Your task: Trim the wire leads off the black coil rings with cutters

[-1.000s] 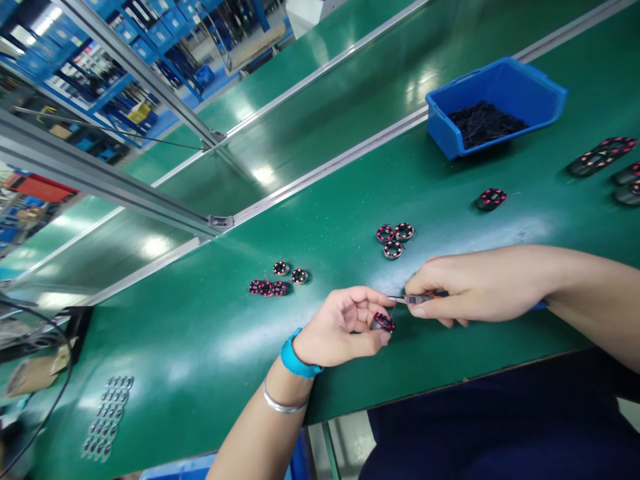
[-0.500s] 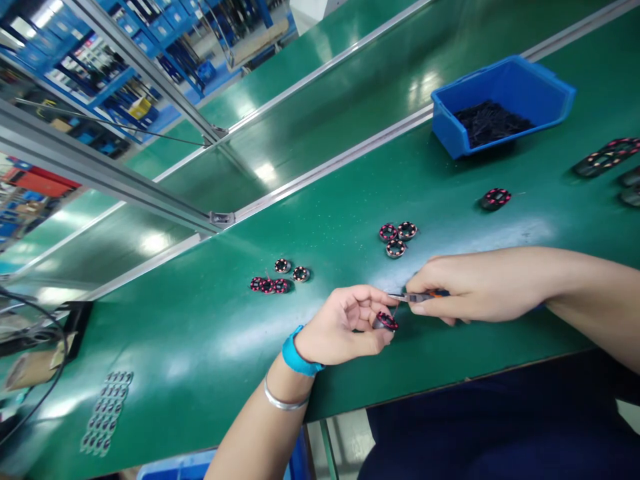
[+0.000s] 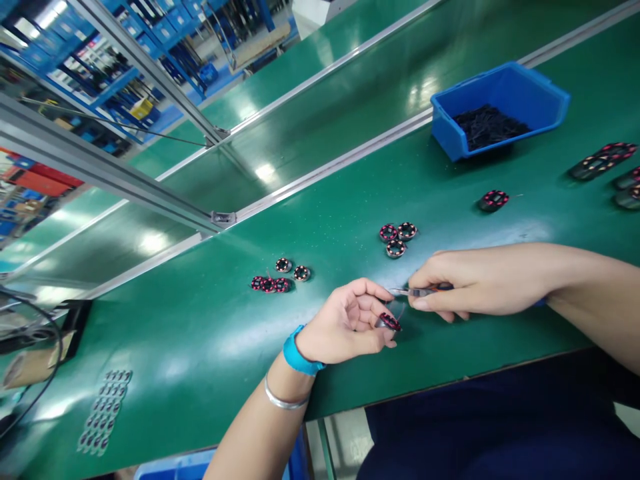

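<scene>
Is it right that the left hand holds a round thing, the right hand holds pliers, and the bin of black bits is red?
Almost: the bin is blue, not red, as the head view shows. The left hand does hold a round thing, and the right hand pliers.

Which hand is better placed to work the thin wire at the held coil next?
Probably the right hand: it holds the pliers, their tip close to the thin wire. The left hand is occupied holding the coil.
</scene>
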The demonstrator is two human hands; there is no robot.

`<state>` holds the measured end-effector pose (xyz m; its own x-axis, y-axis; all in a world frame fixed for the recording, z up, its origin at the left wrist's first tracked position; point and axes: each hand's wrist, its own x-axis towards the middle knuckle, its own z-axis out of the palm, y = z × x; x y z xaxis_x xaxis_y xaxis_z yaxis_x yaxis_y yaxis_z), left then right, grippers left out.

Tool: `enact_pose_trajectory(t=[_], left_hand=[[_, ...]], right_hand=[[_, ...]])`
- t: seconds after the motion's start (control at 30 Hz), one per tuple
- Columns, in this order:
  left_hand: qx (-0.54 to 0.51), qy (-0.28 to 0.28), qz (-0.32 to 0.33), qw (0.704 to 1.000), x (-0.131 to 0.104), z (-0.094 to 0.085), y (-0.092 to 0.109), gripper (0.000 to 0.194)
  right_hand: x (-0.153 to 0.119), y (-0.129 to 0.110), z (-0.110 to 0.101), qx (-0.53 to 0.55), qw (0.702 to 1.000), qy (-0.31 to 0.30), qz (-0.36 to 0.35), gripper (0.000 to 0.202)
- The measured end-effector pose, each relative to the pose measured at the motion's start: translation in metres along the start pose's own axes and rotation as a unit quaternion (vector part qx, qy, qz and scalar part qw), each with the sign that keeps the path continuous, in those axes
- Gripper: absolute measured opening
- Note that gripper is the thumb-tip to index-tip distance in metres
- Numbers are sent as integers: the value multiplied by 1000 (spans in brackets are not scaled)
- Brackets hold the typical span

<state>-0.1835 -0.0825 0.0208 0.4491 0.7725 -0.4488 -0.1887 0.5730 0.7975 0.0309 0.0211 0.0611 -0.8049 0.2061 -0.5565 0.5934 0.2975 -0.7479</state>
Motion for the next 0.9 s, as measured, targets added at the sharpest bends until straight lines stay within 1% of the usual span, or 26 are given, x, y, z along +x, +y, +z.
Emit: enact_pose_trajectory(t=[0.13, 0.53, 0.9], left_hand=[[1, -8, -7, 1000, 1, -2, -1, 47], [-4, -15, 2, 1000, 1, -3, -4, 44], [8, -11, 0, 1000, 1, -2, -3, 43]], right_hand=[[0, -3, 0, 6, 1000, -24, 1, 31], [-1, -4, 0, -19, 999, -28, 9, 31], [2, 0, 4, -19, 1000, -22, -10, 35]])
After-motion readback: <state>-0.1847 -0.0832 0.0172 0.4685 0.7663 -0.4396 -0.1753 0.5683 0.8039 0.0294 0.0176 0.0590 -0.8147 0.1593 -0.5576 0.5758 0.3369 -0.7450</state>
